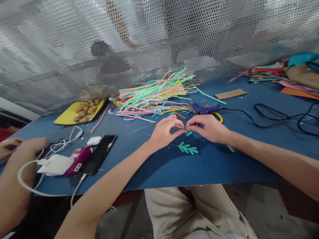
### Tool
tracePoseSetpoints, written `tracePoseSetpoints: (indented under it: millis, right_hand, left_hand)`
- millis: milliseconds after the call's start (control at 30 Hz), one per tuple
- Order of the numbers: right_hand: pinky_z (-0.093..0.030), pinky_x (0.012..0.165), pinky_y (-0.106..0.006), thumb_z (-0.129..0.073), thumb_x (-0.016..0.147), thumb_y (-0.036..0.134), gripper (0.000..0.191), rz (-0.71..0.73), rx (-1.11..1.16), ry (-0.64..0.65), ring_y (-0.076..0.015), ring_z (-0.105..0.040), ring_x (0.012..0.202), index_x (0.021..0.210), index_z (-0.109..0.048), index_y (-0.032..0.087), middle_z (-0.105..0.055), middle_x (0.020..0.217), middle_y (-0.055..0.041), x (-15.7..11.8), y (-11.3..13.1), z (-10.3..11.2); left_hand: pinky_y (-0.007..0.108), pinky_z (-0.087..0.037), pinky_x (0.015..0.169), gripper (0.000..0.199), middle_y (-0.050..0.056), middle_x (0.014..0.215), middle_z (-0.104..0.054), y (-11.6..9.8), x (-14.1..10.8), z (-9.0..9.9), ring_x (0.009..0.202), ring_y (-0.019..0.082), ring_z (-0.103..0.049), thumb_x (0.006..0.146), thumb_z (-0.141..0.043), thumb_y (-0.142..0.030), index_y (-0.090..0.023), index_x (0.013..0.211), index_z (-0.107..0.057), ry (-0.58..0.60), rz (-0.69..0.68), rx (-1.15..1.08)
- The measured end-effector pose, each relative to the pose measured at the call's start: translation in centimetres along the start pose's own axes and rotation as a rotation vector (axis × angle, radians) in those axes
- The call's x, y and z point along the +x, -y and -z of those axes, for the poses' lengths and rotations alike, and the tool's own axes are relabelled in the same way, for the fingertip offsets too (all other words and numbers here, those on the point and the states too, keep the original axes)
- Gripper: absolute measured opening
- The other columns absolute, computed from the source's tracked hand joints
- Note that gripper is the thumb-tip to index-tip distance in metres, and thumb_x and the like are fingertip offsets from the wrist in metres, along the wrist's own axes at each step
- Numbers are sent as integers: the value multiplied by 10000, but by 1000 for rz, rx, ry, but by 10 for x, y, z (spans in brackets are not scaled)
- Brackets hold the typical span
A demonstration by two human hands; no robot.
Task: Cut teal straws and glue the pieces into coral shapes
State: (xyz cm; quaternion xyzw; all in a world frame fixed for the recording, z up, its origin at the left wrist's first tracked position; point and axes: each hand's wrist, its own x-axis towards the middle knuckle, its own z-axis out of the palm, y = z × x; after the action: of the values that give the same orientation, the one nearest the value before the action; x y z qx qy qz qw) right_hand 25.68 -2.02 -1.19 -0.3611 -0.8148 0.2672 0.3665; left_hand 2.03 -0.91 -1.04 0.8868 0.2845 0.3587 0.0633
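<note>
A grey perforated metal panel stands along the rear of a flat blue worktable. The operator sits at the front edge, with the lap in beige trousers below it.

Both forearms extend forward over the table and converge at its centre. The left hand is angled toward the right, palm side inward, with thumb and index finger extended to a tip pinch. The right hand mirrors it from the opposite side, wrist low, fingers curled, thumb and index finger closed at the tips. The two sets of fingertips meet on a small, thin piece, held between them just above the surface; its colour and material are too small to tell.

A teal-green, leaf-shaped sprig with short branches lies on the table just below the pinch, nearer the operator. A short teal offcut lies between sprig and fingers.

Behind the hands is a loose pile of multicoloured fuzzy craft stems. A dark-blue glue gun with a black cable lies just beyond the right hand. At far left, another person's forearm rests near white charging cables.
</note>
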Motion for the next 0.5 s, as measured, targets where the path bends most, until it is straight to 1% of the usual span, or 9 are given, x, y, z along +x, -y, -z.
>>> tracePoseSetpoints:
  millis: [133, 300, 500]
  right_hand:
    - [-504, 754, -260, -617, 954, 284, 138, 43, -60, -3, -146, -666, 777, 926, -739, 226, -760, 912, -7, -1, -3, 2]
    - [-523, 845, -308, -552, 1001, 312, 202, 177, -163, -11, -180, -688, 885, 993, -729, 215, -763, 970, -49, -1, -10, 4]
    - [-531, 838, -336, -570, 998, 330, 187, 195, -185, -13, -192, -688, 876, 994, -721, 221, -761, 953, -54, 0, -11, 4]
  left_hand:
    - [313, -512, 815, 219, 1, 859, -786, -1, -1, -1, 690, 136, -612, 938, -713, -417, -224, 1029, -664, 0, -1, 25]
    - [320, -493, 805, 202, -5, 869, -794, -2, -3, 0, 700, 145, -632, 929, -716, -422, -235, 1002, -695, -30, 23, 80]
    - [344, -483, 833, 210, 2, 893, -805, 0, -4, -1, 746, 169, -676, 944, -692, -452, -257, 1003, -743, -4, 43, 120]
